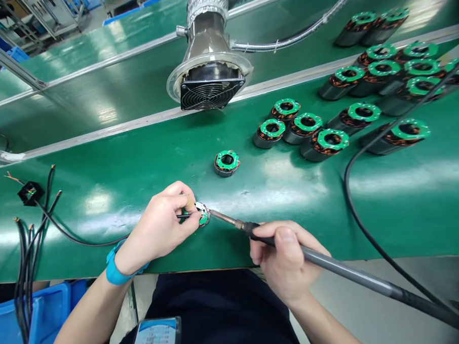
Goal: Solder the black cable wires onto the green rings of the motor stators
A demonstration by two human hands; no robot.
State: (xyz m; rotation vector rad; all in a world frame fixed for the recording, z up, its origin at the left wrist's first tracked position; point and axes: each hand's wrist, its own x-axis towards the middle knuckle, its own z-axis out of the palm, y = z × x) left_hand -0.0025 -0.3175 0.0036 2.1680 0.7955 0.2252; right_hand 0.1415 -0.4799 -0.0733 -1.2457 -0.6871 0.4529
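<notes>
My left hand (166,215) is closed at the near side of the table, its fingertips pinching at a motor stator (204,216) with a green and white ring-shaped circuit board. A thin black cable (182,215) shows between thumb and fingers, and a yellowish cover sits on one fingertip. Fingers hide much of the stator's left side. Wrapped round the dark handle of a soldering iron (226,219), my right hand (288,255) keeps its metal tip against or very near the board's right edge. Just beyond stands another stator (227,163), upright, with a green board.
Several stators and taller dark cylinders with green boards (329,142) stand at the right. A fume extraction hood with a fan (213,91) hangs overhead. At left lie black cables (27,252), a black hexagonal part (30,193) and a blue bin (49,311). The iron's cord (352,197) arcs across the right.
</notes>
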